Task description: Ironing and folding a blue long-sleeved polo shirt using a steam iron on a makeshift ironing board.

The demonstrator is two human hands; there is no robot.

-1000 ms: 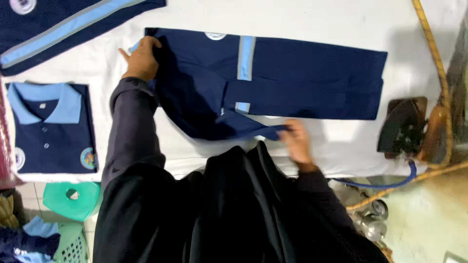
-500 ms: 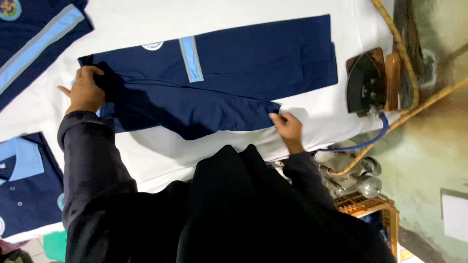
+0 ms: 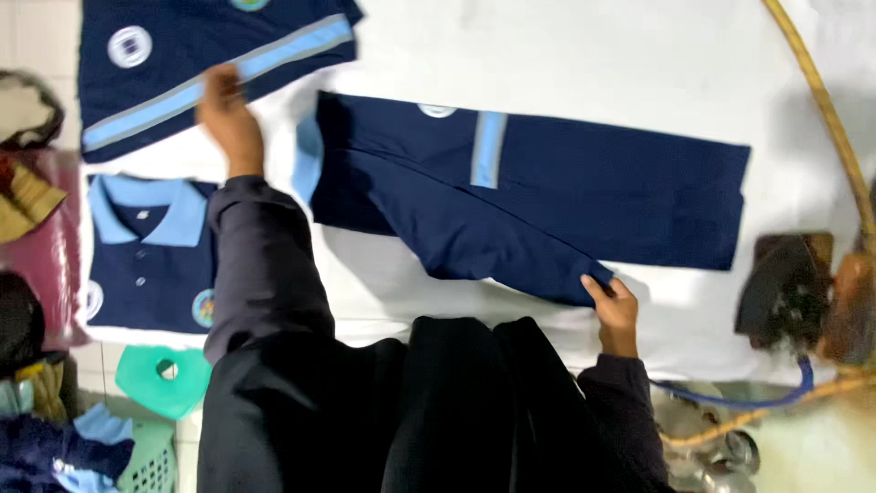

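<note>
left hand (image 3: 226, 114): fingers loosely curled, empty, over spread striped shirt (image 3: 196, 64) beyond the folded navy polo shirt (image 3: 547, 196)
right hand (image 3: 613, 306): fingers pinching the polo's sleeve cuff
iron (image 3: 787, 292): right of the polo, apart

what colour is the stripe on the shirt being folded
Light blue, a short vertical band on the navy shirt, clearest in the head view.

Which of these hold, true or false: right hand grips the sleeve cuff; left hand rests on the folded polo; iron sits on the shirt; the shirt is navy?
1. The right hand grips the sleeve cuff of the long navy shirt. True.
2. The left hand rests on the folded polo. False: it is above it, at the striped shirt.
3. The iron sits on the navy shirt. False: it stands beside it on the white table.
4. The shirt is navy. True.
</note>
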